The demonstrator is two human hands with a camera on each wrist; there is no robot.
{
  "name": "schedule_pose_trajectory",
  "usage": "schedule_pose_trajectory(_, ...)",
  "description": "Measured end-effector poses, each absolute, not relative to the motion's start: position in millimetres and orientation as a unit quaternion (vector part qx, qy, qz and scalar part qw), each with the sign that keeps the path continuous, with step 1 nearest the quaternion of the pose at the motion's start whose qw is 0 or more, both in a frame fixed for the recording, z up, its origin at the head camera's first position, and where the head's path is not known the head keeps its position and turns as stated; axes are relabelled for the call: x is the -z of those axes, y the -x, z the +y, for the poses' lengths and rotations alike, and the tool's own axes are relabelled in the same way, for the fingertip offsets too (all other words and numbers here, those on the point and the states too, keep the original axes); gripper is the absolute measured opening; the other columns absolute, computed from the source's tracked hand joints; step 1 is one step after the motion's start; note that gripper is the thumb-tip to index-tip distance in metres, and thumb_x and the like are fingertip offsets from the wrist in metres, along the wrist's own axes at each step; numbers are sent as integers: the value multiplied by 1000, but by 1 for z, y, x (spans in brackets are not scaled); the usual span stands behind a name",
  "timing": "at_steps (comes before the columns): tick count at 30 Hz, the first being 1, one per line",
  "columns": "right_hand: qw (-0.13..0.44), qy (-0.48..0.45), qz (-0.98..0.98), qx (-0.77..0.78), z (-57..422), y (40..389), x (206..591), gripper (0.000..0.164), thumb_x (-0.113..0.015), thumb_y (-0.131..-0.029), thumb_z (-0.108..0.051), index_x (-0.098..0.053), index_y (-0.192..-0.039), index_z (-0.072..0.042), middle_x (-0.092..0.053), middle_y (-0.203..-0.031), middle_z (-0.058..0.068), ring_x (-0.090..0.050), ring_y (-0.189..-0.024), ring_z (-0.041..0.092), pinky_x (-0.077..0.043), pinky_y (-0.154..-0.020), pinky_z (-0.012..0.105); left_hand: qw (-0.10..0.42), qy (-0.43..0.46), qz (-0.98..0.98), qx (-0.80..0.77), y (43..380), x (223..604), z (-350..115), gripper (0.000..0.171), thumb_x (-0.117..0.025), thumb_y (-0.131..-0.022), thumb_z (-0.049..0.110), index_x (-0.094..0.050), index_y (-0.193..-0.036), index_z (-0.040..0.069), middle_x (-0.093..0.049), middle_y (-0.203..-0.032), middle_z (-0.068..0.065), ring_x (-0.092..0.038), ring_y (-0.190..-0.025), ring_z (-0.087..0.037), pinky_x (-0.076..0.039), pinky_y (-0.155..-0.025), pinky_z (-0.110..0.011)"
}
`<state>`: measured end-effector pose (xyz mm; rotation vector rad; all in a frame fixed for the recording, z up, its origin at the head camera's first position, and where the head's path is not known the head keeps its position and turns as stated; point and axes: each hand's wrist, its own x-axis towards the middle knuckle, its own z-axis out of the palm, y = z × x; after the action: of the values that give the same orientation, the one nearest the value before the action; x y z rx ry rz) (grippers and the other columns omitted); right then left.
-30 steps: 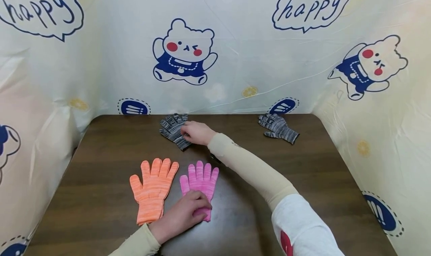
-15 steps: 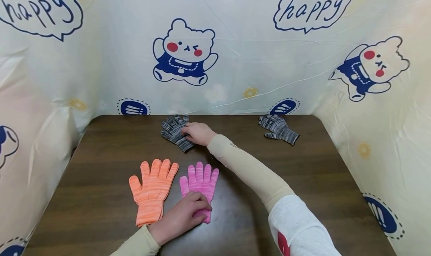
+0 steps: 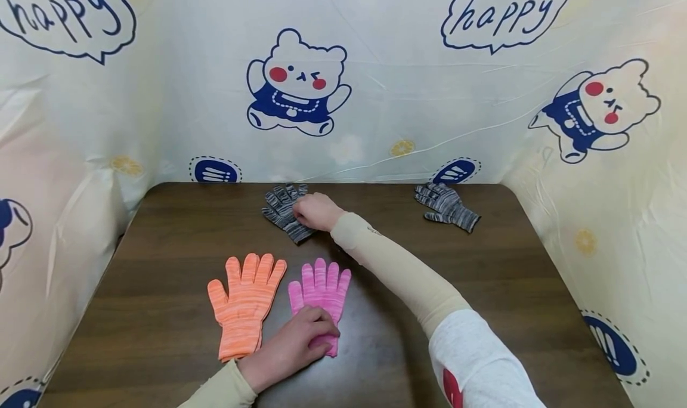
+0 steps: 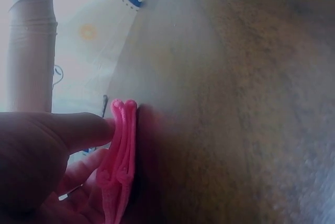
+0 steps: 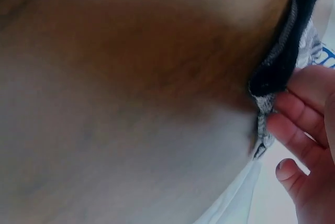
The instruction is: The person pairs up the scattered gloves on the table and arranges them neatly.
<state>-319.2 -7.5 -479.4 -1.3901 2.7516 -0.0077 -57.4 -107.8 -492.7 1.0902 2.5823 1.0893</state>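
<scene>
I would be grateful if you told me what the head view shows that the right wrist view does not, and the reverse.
Only the head view: the pink glove with the left hand at its cuff, the orange glove, the far-right grey glove, and the "happy" lettering.

Only the right wrist view: a close look at the dark edge of the held grey glove, and the inner sides of the fingers.

Both: the right hand, the held grey glove, the table and part of the printed cloth.
</scene>
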Motion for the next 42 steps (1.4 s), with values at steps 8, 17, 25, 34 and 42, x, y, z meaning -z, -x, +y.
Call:
schedule_pose_trajectory(8,30,459,888,25,4,324,477,11,-55,-91,-21,-64,-86,-19,-58,-84,-6,-52,-77,10,-43,-76,31,59,-368,854,-363,58,493,-107,14,-69,-84,15,-69,-97,20,-54,-98,11,-44,-91,-5,-43,-77,-22)
schedule_pose_trajectory(17,10,470,881,62,12,320,467,10,-54,-92,-22,-62,-88,-18,-57,-85,-4,-51,-77,11,-43,-76,29,38,-378,850,-364,56,495,-106,15,-70,-82,12,-69,-96,18,-55,-97,9,-45,-90,-6,-43,-76,-21)
schedule_pose_trajectory(25,-13,477,875,81,18,312,457,8,-55,-92,-23,-61,-90,-18,-56,-85,-5,-50,-79,11,-42,-79,29,43,-372,852,-365,56,494,-107,15,-70,-82,12,-69,-96,18,-55,-97,8,-44,-90,-6,-43,-76,-21)
schedule_pose_trajectory(34,-17,489,868,85,25,298,443,8,-57,-92,-26,-60,-91,-19,-55,-86,-5,-49,-81,12,-41,-83,29,52,-368,853,-368,56,495,-108,14,-70,-83,14,-69,-96,18,-54,-97,9,-45,-89,-6,-43,-76,-22)
schedule_pose_trajectory(42,-29,481,872,80,43,279,429,7,-56,-90,-26,-59,-89,-20,-54,-84,-6,-48,-81,12,-39,-78,28,58,-366,854,-365,56,496,-108,15,-70,-83,14,-69,-97,18,-55,-97,9,-45,-91,-7,-43,-78,-24)
